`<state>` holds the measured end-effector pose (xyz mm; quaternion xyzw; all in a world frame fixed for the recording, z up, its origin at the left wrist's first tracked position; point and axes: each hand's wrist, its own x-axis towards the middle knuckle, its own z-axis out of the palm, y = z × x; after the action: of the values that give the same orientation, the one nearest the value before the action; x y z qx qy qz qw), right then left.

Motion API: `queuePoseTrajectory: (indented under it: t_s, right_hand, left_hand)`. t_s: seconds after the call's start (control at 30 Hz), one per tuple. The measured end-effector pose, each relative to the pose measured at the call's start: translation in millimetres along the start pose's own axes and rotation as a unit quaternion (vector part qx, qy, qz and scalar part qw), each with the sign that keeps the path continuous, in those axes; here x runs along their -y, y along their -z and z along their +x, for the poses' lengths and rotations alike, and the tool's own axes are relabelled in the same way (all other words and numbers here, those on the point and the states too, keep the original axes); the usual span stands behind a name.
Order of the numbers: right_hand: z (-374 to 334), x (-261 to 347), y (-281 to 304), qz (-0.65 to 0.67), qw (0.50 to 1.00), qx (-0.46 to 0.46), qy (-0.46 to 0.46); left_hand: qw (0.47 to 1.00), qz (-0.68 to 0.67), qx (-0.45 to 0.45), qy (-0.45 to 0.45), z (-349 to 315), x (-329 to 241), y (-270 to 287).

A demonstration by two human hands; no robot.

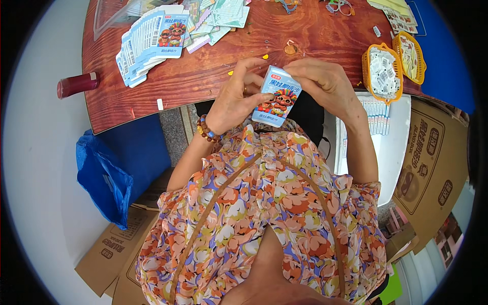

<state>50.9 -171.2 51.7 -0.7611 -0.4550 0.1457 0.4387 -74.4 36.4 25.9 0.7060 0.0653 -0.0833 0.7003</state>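
Upright between my hands is a small light-blue card box (275, 97) with a colourful cartoon figure on its front. My left hand (236, 99) grips it along the left side, thumb across the front. At its top right corner, the fingers of my right hand (325, 84) are pinched at the upper edge; whether they hold a flap or something small is hidden. On the table at the far left lies a fanned stack of flat light-blue cartons (145, 46), the top one bearing the same picture.
Pastel cards (223, 20) are heaped behind the cartons on the wooden table (203, 76). Yellow baskets (381, 96) of small packets stand at right. A white tray (401, 152) holds finished-looking boxes (375, 117). A dark red cylinder (78, 85), blue bag (104, 178) and brown cardboard box (432, 162) flank me.
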Motion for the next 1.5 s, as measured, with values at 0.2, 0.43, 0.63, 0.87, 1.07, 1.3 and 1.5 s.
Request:
queuePoseTrajectory:
  t_s: [0.2,0.43,0.63,0.87,1.07,1.3,1.5]
  right_hand:
    - [-13.9,6.9,-15.5,-0.039,0.997,-0.059,-0.010]
    - [-15.0,-2.9,-16.1,0.045,0.997,-0.026,-0.060]
    - [-3.6,-7.9,-17.3,0.013,1.000,-0.008,-0.006]
    - [-9.4,-20.8,-25.2,0.109,0.992,-0.013,-0.070]
    - [-25.2,-30.3,-24.5,0.097,0.989,-0.078,-0.075]
    - [-19.8,-29.0,-25.5,0.350,0.907,-0.060,-0.224]
    - [-7.4,-46.4,-47.9,0.622,0.710,-0.250,-0.216]
  left_hand:
    - [0.999,-0.004,-0.014,-0.031,1.2,-1.6,-5.0]
    - [0.996,0.076,0.026,-0.049,3.1,4.4,-4.5]
    - [0.999,0.017,-0.008,-0.030,6.3,0.9,-7.7]
    - [1.000,-0.007,0.008,-0.019,11.7,12.5,-6.1]
    - [0.999,0.007,0.035,-0.017,16.8,17.9,-2.9]
    - [0.998,-0.026,0.051,-0.004,23.7,6.8,4.2]
    - [0.987,-0.057,-0.125,-0.078,28.6,3.6,-6.2]
